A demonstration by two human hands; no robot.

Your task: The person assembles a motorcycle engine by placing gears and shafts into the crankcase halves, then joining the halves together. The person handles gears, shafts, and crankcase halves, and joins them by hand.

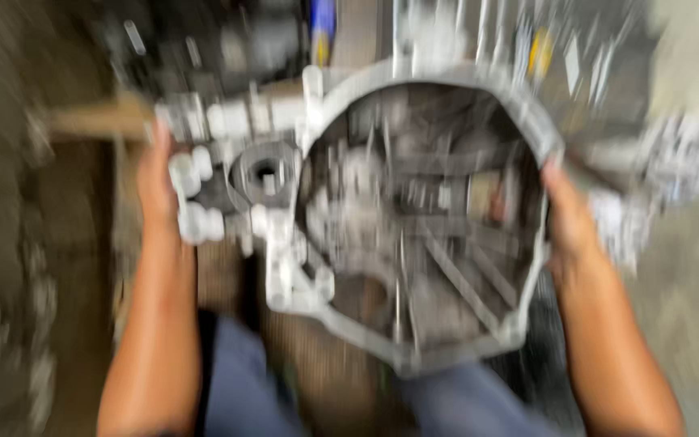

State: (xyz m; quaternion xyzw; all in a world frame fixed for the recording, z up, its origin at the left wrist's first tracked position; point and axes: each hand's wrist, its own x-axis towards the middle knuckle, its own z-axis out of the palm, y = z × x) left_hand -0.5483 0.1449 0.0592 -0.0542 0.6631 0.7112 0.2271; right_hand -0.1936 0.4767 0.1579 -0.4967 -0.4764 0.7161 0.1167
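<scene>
Grey cast-metal housing, open side up

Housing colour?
Silver-grey bare metal housing, held by left hand and right hand; head view, blurred.

Matt grey cast-metal housing, rough, ribbed inside.

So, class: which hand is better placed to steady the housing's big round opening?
Probably the right hand: it grips the ring's rim on the metal housing. The left hand holds the far, knobbly side.
</scene>
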